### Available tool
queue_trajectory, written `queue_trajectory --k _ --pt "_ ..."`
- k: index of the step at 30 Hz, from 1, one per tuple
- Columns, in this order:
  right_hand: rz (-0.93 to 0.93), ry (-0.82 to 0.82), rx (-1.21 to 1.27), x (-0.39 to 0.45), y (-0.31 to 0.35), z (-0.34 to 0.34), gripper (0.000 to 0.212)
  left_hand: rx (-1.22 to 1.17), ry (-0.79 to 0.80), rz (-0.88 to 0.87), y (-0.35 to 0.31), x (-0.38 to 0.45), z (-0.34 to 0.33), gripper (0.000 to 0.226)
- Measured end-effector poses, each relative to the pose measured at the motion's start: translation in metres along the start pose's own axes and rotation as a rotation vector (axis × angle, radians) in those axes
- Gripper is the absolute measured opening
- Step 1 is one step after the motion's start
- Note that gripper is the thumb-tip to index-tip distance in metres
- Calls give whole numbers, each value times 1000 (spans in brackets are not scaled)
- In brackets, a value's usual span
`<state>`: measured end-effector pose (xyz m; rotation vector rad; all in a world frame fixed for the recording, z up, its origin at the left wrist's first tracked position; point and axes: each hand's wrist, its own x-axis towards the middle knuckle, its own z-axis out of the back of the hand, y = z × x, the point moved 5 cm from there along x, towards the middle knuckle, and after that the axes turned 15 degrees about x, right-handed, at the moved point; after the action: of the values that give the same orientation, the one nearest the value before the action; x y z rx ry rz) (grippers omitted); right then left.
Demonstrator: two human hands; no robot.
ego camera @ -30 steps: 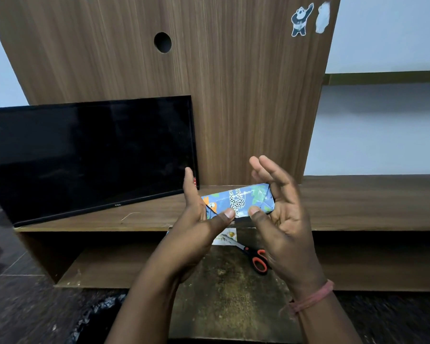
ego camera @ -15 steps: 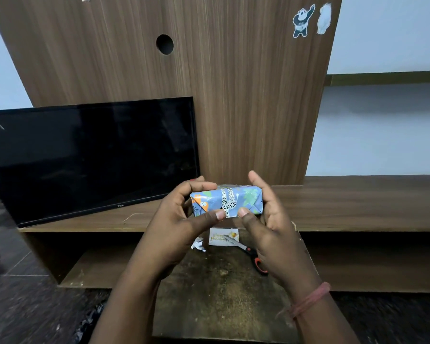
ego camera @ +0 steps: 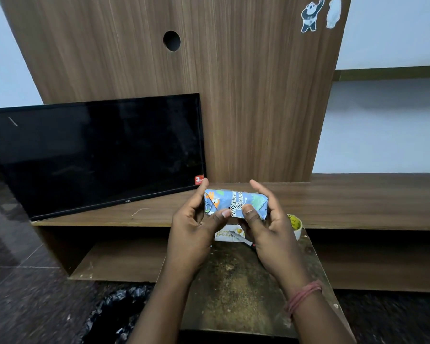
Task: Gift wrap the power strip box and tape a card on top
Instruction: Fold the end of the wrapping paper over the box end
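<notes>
Bare forearms, no sleeves; pink thread band [ego camera: 304,295] looped round right wrist.

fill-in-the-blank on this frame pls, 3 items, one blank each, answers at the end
1. The wrapped box is held by ____ hands, the left hand and the right hand.
2. The birthday card lies on the small table, not yet taped to the ____.
3. The tape roll sits to the ____ of the right hand.

Missing words: both; box; right
</notes>
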<state>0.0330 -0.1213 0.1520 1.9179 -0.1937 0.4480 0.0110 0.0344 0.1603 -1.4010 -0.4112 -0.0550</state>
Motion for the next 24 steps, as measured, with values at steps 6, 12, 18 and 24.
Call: queue_trajectory --k 6,12,18,24 --pt "18 -4 -9 5 -4 2 47 46 -30 -48 -5 -5 -2 77" --pt "33 -4 -27 4 -14 4 52 -8 -75 -26 3 1 1 64" --pt "-24 87 -77 3 -16 10 72 182 12 -117 25 4 7 78" --pt "8 242 -406 -16 -40 26 78 442 183 2 74 -3 1 110"
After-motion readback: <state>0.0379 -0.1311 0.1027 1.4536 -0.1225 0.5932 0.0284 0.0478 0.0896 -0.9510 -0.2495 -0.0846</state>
